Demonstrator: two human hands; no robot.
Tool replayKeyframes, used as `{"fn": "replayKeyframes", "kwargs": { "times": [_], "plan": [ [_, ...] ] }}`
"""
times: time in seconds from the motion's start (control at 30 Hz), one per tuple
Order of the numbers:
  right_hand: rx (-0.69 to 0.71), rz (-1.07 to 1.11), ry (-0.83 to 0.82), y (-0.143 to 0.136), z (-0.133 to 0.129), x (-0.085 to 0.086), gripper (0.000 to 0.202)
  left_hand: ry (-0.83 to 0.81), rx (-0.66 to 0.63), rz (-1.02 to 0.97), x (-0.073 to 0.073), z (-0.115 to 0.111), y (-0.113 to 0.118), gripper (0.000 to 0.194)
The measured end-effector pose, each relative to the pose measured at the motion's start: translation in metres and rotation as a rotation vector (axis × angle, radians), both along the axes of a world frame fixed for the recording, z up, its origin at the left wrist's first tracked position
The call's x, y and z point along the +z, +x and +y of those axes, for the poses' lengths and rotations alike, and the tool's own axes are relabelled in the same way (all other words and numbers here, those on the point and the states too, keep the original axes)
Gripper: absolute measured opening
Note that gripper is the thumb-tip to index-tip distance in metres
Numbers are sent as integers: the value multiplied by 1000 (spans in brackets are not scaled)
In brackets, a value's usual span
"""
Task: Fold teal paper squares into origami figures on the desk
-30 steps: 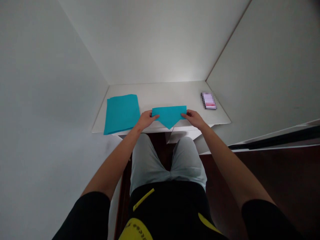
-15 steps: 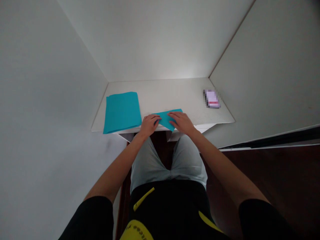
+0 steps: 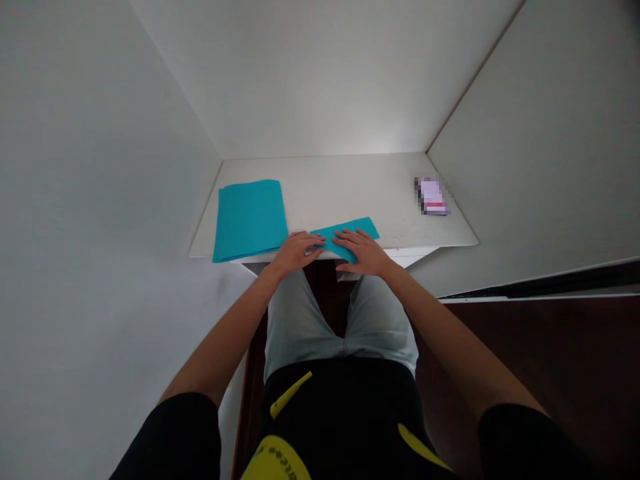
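Note:
A folded piece of blue paper [image 3: 367,227] lies at the front edge of the white table, partly covered by both hands. My left hand [image 3: 299,249] rests at the paper's left end with its fingers stretched out over it. On the paper's middle lies my right hand [image 3: 364,253], fingers spread and thumb reaching past the table edge. Left of my left hand sits a stack of larger blue sheets [image 3: 250,219], whose near edge reaches the table's front.
The white table [image 3: 345,183] is set between walls on the left, back and right. A phone-like object [image 3: 433,196], blurred by pixels, lies at its right end. My legs are just below the front edge.
My right hand has flattened and its fingers have spread over the paper. More of the paper's right end shows. The whole view has shifted slightly.

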State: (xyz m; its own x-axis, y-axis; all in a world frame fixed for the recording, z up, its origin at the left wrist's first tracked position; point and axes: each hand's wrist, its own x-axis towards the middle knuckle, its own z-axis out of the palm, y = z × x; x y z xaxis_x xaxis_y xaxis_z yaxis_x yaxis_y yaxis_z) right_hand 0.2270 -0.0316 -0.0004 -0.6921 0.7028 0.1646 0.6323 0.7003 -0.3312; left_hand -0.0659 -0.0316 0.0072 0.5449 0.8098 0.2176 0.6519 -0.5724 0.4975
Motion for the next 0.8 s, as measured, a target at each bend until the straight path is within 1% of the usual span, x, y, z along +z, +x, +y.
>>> {"fn": "replayKeyframes", "kwargs": {
  "times": [0.07, 0.17, 0.27, 0.33, 0.37, 0.43, 0.53, 0.63, 0.7, 0.8],
  "plan": [
    [-4, 5, -4, 0, -2, 1, 86, -12, 16, -24, 3, 3, 4, 19],
    [-14, 7, -1, -1, -4, 1, 84, -5, 91, -9, 5, 6, 13, 13],
    [-30, 5, 13, -4, -5, 0, 84, 49, 241, 29, 5, 3, 25, 16],
    [-46, 1, 26, -5, -6, -1, 84, 103, 360, 49, 5, -3, 32, 20],
    [-54, -2, 33, -6, -7, -1, 85, 123, 393, 64, 4, -8, 34, 21],
    [-73, -10, 44, -8, -9, -2, 86, 141, 380, 96, 2, -19, 39, 25],
    [-109, -24, 47, -14, -14, -2, 88, 161, 298, 118, -3, -39, 44, 34],
    [-141, -33, 53, -21, -17, -1, 95, 187, 288, 126, -8, -49, 47, 45],
    [-132, -30, 51, -23, -18, 0, 100, 185, 299, 130, -8, -47, 47, 49],
    [-68, -4, 21, -12, -17, 1, 101, 159, 303, 133, -6, -30, 44, 51]
  ]
}}
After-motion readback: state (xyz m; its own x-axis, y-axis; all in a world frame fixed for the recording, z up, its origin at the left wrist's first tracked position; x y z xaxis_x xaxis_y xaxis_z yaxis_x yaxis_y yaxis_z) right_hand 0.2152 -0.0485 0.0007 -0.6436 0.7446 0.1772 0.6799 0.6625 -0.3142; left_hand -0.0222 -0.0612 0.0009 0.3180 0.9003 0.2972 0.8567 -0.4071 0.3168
